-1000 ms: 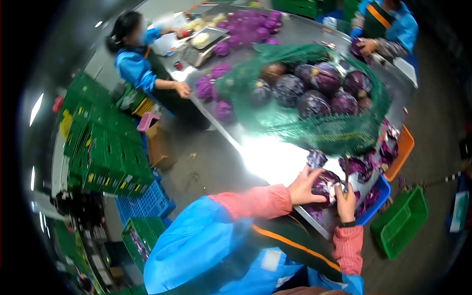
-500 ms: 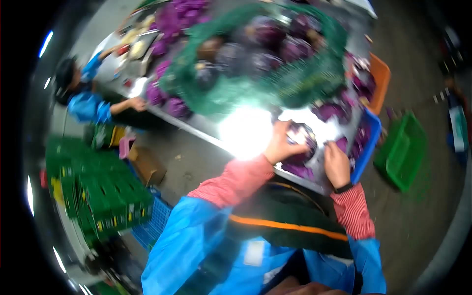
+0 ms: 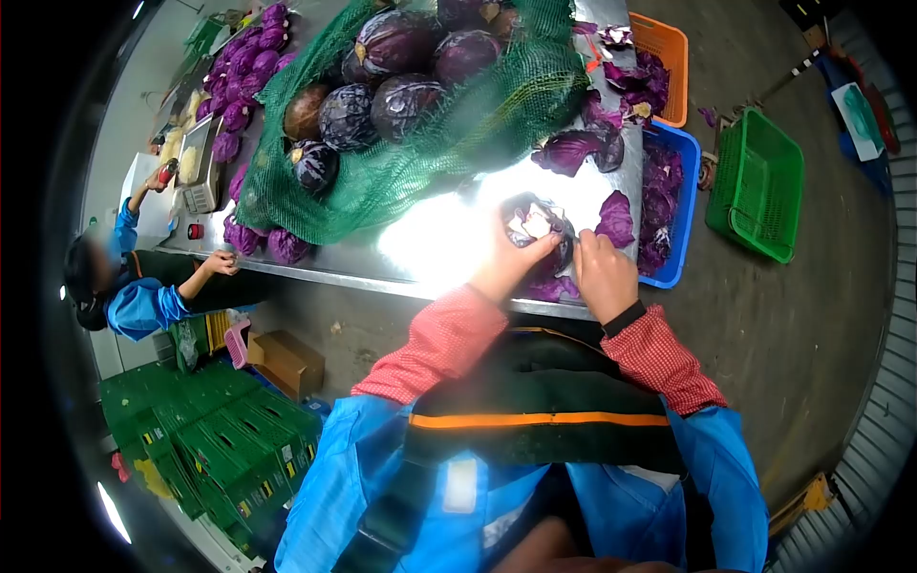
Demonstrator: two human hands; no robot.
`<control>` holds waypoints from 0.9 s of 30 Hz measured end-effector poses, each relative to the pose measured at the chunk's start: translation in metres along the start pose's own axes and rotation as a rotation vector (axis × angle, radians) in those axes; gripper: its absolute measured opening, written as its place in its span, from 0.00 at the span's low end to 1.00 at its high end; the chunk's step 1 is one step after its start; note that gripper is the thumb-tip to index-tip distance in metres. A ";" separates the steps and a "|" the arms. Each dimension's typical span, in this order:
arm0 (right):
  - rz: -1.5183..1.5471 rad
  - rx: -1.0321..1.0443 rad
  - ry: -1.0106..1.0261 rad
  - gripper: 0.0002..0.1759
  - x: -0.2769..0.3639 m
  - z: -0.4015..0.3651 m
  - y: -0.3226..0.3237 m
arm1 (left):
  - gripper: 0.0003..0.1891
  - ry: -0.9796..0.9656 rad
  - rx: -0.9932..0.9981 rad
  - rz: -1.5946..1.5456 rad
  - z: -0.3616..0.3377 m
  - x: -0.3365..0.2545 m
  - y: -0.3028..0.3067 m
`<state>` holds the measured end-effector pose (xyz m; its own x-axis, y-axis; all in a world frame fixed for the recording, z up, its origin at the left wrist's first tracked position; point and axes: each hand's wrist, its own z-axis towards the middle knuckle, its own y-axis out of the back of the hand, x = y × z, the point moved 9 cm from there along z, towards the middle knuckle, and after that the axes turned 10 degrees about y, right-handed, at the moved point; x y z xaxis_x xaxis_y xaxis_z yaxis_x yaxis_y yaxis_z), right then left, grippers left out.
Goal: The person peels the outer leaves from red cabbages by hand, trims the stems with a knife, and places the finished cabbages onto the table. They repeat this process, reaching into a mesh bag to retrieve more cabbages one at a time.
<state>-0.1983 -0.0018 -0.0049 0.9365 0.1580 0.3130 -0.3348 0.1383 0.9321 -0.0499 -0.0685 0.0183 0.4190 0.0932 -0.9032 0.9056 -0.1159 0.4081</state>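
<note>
Near the front edge of the metal table (image 3: 358, 265), my left hand (image 3: 511, 258) is wrapped round a red cabbage (image 3: 548, 222) with a pale cut base facing up. My right hand (image 3: 606, 274) is closed at the cabbage's right side; whatever its fingers hold is too small to make out. Loose purple leaves (image 3: 551, 288) lie under the cabbage, and another leaf (image 3: 616, 219) lies to its right. Behind my hands, a green net sack (image 3: 478, 143) holds several whole red cabbages (image 3: 405, 106).
Blue (image 3: 690, 205) and orange (image 3: 675, 72) crates of purple leaves stand along the table's right side. A green basket (image 3: 759, 181) is on the floor beyond. At the left, a co-worker (image 3: 143, 306) stands by peeled cabbages (image 3: 250, 62); green crates (image 3: 220, 439) are stacked below.
The view has shifted, and table and sack appear further left. My right hand has moved from apart on the right to touching the cabbage, which my left hand still holds.
</note>
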 end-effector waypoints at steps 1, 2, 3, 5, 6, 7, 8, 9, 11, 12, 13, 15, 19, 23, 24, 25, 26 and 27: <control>0.026 0.005 -0.016 0.07 -0.002 0.000 -0.002 | 0.39 -0.020 -0.030 0.055 0.000 0.001 0.000; 0.051 0.008 -0.032 0.07 -0.003 0.001 -0.003 | 0.39 -0.050 -0.054 0.104 0.000 0.000 0.000; 0.076 0.010 -0.047 0.07 -0.006 0.002 -0.004 | 0.39 -0.079 -0.079 0.153 0.001 -0.001 0.000; 0.098 0.032 -0.071 0.07 -0.010 0.002 -0.008 | 0.39 -0.144 -0.114 0.238 -0.002 -0.004 0.000; 0.107 0.042 -0.087 0.07 -0.015 0.003 -0.011 | 0.39 -0.131 -0.128 0.283 0.000 -0.002 -0.002; 0.051 -0.055 -0.016 0.10 -0.016 0.008 -0.006 | 0.39 -0.118 -0.143 0.327 0.003 -0.001 -0.004; 0.046 -0.019 -0.025 0.10 -0.023 0.010 -0.011 | 0.39 -0.104 -0.161 0.370 0.002 0.000 -0.004; 0.038 0.008 -0.032 0.10 -0.030 0.016 -0.013 | 0.38 -0.158 -0.140 0.360 0.000 -0.003 -0.006; 0.140 0.185 -0.269 0.11 -0.074 0.023 -0.018 | 0.38 -0.272 -0.104 0.340 -0.005 -0.007 -0.007; 0.322 0.065 -0.313 0.12 -0.079 0.030 0.003 | 0.37 -0.329 -0.113 0.251 -0.009 -0.011 -0.004; 0.432 0.126 -0.298 0.18 -0.076 0.035 0.000 | 0.37 -0.314 -0.118 0.242 -0.006 -0.005 0.001; 0.508 0.022 -0.156 0.25 -0.044 0.038 -0.007 | 0.36 -0.162 -0.087 0.256 0.002 0.011 0.007; 0.435 -0.077 -0.199 0.20 -0.028 0.051 -0.015 | 0.36 -0.250 0.015 0.050 -0.006 0.007 0.014; 0.477 -0.114 -0.389 0.14 -0.103 0.041 -0.064 | 0.36 0.136 0.093 -0.399 -0.016 0.040 0.025; 0.434 -0.140 -0.392 0.15 -0.108 0.036 -0.066 | 0.35 0.210 0.074 -0.504 -0.015 0.049 0.028; 0.394 -0.159 -0.393 0.15 -0.094 0.036 -0.046 | 0.35 0.283 0.045 -0.590 -0.015 0.059 0.032; 0.622 -0.144 -0.519 0.17 -0.085 0.029 -0.042 | 0.35 0.299 0.002 -0.535 -0.014 0.064 0.036; 0.610 -0.206 -0.418 0.25 -0.071 0.034 -0.036 | 0.35 0.304 -0.041 -0.455 -0.013 0.070 0.039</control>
<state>-0.2492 -0.0510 -0.0545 0.5270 -0.1125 0.8424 -0.7794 0.3314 0.5318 0.0152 -0.0539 -0.0270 -0.0207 0.4069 -0.9132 0.9992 0.0404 -0.0046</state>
